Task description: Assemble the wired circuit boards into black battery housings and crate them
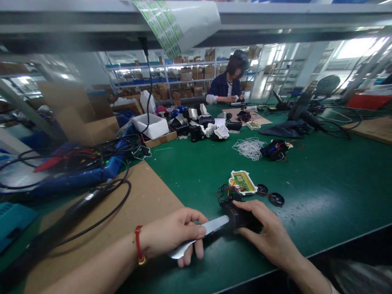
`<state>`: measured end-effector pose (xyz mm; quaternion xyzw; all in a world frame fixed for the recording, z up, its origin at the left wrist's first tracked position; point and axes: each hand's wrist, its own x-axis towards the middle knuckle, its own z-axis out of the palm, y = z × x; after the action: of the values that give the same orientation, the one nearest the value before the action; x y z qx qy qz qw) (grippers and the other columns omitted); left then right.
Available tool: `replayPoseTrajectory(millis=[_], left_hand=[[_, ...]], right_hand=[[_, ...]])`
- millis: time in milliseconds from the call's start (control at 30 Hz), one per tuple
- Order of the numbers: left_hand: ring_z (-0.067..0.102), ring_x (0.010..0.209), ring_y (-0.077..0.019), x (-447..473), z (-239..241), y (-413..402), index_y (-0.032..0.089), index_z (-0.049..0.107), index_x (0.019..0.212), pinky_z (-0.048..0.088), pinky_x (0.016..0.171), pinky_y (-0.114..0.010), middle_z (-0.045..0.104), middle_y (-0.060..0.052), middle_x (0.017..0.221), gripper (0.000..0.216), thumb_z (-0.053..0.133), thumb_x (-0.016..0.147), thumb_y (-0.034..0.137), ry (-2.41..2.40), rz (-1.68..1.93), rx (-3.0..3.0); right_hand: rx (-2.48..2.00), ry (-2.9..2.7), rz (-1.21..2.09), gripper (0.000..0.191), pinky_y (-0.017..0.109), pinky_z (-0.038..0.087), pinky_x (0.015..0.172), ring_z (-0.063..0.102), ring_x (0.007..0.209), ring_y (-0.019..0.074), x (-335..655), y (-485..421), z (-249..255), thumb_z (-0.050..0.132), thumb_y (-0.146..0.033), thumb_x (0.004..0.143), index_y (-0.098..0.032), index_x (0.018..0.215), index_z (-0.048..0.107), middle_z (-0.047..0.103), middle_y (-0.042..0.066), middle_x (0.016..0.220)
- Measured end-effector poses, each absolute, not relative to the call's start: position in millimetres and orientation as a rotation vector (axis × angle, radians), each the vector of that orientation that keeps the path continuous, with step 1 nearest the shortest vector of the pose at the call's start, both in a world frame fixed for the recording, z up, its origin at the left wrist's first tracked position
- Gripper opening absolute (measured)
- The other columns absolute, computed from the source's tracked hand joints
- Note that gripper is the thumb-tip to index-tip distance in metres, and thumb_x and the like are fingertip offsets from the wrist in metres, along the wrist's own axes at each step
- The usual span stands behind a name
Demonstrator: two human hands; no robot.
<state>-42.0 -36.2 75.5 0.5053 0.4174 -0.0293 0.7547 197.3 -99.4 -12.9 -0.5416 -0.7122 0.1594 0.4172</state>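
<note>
- While the brown sheet is lying at left on the green table, the left forearm is slanting up and inward, red bracelet sitting at the wrist.
- Left hand: thumb is lying on top, fingers are curling underneath; grip is narrow, holding 1 flat metal tool.
- Tool is pointing right, tip sitting at or just beside the black housing's edge; contact, cannot tell. Step in hand looks like working the tip at that edge.
- Black housing is resting low on the table, between the 2 hands, loose wires bunching at its far side. Next move is probably calling for a steady housing plus a controlled tip.
- White-framed circuit board is lying just beyond the housing.
- Right hand is angling in from lower right, holding the housing, index finger over the far side, thumb on the near side; other fingers, cannot tell.
- 2 black round parts are lying right of the board, untouched.
</note>
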Motion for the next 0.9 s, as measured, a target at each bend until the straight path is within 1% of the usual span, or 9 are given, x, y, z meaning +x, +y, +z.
replayPoseTrajectory(millis=[100, 167, 333, 467, 567, 633, 767, 833, 900], left_hand=[[0.047, 0.037, -0.0043, -43.8, 74.5, -31.4, 0.012, 0.055, 0.089, 0.032, 0.032, -0.013, 0.062, 0.0, 0.061, 0.03, 0.061, 0.076, 0.039, 0.89, -0.146, 1.087], [0.042, 0.037, -0.0035, -42.4, 76.4, -30.7, 0.011, 0.059, 0.088, 0.033, 0.034, -0.013, 0.057, 0.002, 0.058, 0.028, 0.06, 0.077, 0.037, 0.89, -0.186, 1.102], [0.036, 0.039, -0.0053, -32.1, 90.7, -41.7, 0.014, 0.058, 0.091, 0.034, 0.038, -0.016, 0.045, 0.005, 0.055, 0.023, 0.04, 0.089, 0.028, 1.05, -0.337, 1.283], [0.051, 0.06, -0.0133, -30.4, 90.3, -57.0, 0.018, 0.058, 0.09, 0.041, 0.055, -0.025, 0.056, -0.002, 0.072, 0.026, 0.032, 0.092, 0.023, 1.157, -0.26, 2.165], [0.054, 0.077, -0.0202, -35.1, 80.4, -59.2, 0.019, 0.056, 0.112, 0.042, 0.067, -0.033, 0.06, -0.009, 0.088, 0.036, 0.028, 0.09, 0.011, 1.042, -0.162, 2.874], [0.054, 0.081, -0.022, -37.5, 76.5, -55.6, 0.021, 0.051, 0.122, 0.042, 0.07, -0.035, 0.06, -0.01, 0.092, 0.038, 0.03, 0.091, 0.013, 0.994, -0.148, 3.027], [0.057, 0.085, -0.0209, -35.2, 83.9, -47.0, 0.024, 0.058, 0.11, 0.043, 0.076, -0.035, 0.061, -0.005, 0.095, 0.026, 0.041, 0.09, 0.027, 1.169, -0.152, 2.582], [0.058, 0.084, -0.0187, -32.0, 90.7, -44.1, 0.023, 0.061, 0.101, 0.043, 0.073, -0.03, 0.063, -0.002, 0.093, 0.021, 0.045, 0.088, 0.029, 1.174, -0.241, 2.285], [0.059, 0.076, -0.0165, -28.8, 95.1, -42.2, 0.022, 0.061, 0.093, 0.041, 0.064, -0.026, 0.064, 0.0, 0.084, 0.018, 0.048, 0.086, 0.032, 1.126, -0.346, 2.173]], right_hand=[[-1.28, -1.867, 0.352, 0.043, 0.041, 0.051, 0.086, 0.061, 0.1, 0.0237, 200.3, -98.8, -10.4, 0.068, -0.018, 0.072, -0.024, 0.114, 0.06, 0.067, 0.007, 0.104], [-1.214, -1.922, 0.322, 0.039, 0.043, 0.05, 0.089, 0.061, 0.1, 0.0236, 201.6, -98.4, -8.3, 0.065, -0.016, 0.075, -0.023, 0.113, 0.06, 0.068, 0.007, 0.103], [-1.126, -2.023, 0.27, 0.037, 0.044, 0.047, 0.091, 0.061, 0.098, 0.0225, 202.2, -97.6, -6.9, 0.063, -0.017, 0.079, -0.023, 0.116, 0.057, 0.069, 0.006, 0.104], [-1.195, -2.0, 0.331, 0.04, 0.039, 0.049, 0.086, 0.06, 0.098, 0.0216, 202.9, -94.8, -5.6, 0.065, -0.019, 0.078, -0.023, 0.117, 0.056, 0.068, 0.006, 0.104], [-1.292, -1.971, 0.462, 0.045, 0.037, 0.05, 0.083, 0.06, 0.096, 0.0212, 201.7, -91.2, -1.3, 0.071, -0.026, 0.075, -0.024, 0.117, 0.056, 0.066, 0.005, 0.104], [-1.342, -1.976, 0.523, 0.047, 0.038, 0.049, 0.084, 0.059, 0.096, 0.0212, 199.5, -89.6, 1.4, 0.073, -0.027, 0.073, -0.024, 0.116, 0.057, 0.066, 0.005, 0.105], [-1.37, -1.977, 0.531, 0.048, 0.038, 0.048, 0.085, 0.059, 0.096, 0.021, 195.6, -89.8, 3.0, 0.075, -0.022, 0.07, -0.023, 0.115, 0.057, 0.066, 0.005, 0.105], [-1.355, -1.987, 0.52, 0.048, 0.038, 0.047, 0.085, 0.058, 0.095, 0.0209, 195.3, -90.6, 2.6, 0.075, -0.021, 0.07, -0.022, 0.115, 0.058, 0.066, 0.005, 0.104], [-1.337, -2.007, 0.523, 0.048, 0.037, 0.046, 0.084, 0.058, 0.094, 0.0207, 196.1, -91.0, 2.7, 0.075, -0.022, 0.069, -0.022, 0.114, 0.058, 0.067, 0.004, 0.102]])
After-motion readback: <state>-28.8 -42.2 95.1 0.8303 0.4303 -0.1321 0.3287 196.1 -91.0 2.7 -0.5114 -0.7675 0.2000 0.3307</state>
